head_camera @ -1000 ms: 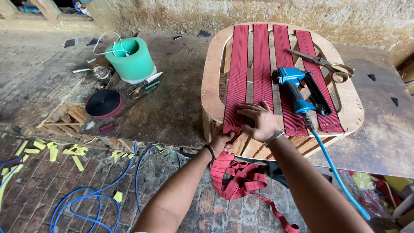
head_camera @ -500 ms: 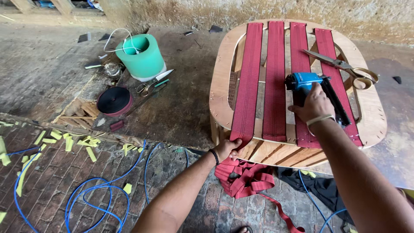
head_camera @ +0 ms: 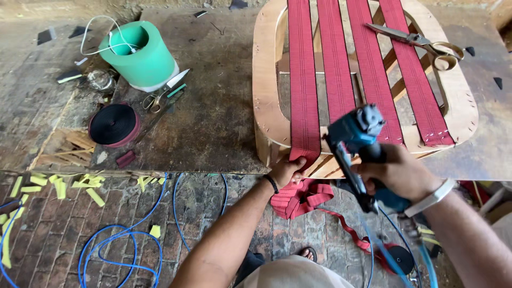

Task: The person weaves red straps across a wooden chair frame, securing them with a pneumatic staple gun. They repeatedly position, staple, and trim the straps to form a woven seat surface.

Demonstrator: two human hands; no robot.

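A curved wooden seat frame [head_camera: 265, 96] lies on a worn workbench, with several red webbing straps [head_camera: 335, 69] stretched across it. My left hand [head_camera: 286, 169] pinches the loose end of the leftmost strap [head_camera: 302, 80] over the frame's front edge. My right hand [head_camera: 397, 173] grips a blue pneumatic staple gun [head_camera: 356, 141], lifted off the frame and held near that front edge. A blue air hose [head_camera: 424, 256] trails from the gun. More red webbing [head_camera: 301, 197] hangs in a heap below the bench.
Large scissors [head_camera: 421, 42] rest on the frame's far right. On the bench's left stand a green tub [head_camera: 141, 53], a black tape roll [head_camera: 113, 124] and small scissors [head_camera: 157, 98]. Blue hose [head_camera: 114, 250] and yellow scraps [head_camera: 50, 184] lie on the brick floor.
My right hand has picked the staple gun up off the straps and brought it down toward the front edge. The left hand stays pinching the strap end.
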